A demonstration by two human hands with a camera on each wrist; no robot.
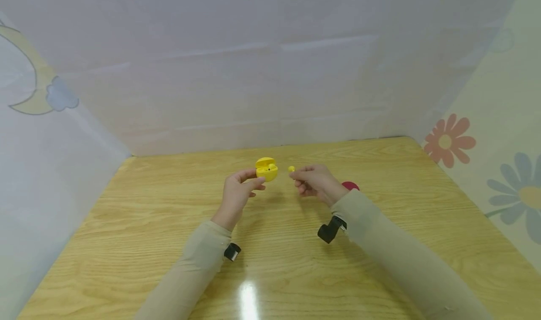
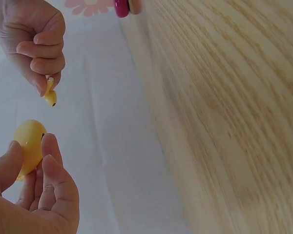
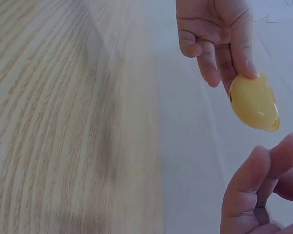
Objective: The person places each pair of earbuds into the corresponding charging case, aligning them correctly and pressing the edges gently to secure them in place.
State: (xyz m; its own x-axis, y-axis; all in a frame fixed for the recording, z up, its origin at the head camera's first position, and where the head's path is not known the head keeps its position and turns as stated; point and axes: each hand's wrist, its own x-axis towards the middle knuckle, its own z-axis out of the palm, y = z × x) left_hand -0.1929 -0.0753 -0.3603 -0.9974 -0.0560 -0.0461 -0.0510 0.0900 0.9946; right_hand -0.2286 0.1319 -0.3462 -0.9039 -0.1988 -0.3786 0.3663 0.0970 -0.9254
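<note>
A yellow earbud case [image 1: 267,174] with its lid raised is held up over the table by my left hand [image 1: 239,191], thumb in front and fingers behind. One yellow earbud [image 1: 272,166] shows inside the case. My right hand [image 1: 318,184] pinches a second yellow earbud [image 1: 291,169] by its stem, a short way to the right of the case. In the left wrist view this pinched earbud [image 2: 50,96] points its bud end toward the case [image 2: 31,146]. The right wrist view shows the case's rounded underside [image 3: 254,103], while the pinched earbud is hidden there.
On the wooden table [image 1: 169,207], a dark pink round object [image 1: 350,186] lies behind the right wrist, partly covered by it. Black wrist cameras [image 1: 331,229] hang below both cuffs. A pale wall sheet [image 1: 270,95] stands along the table's back edge.
</note>
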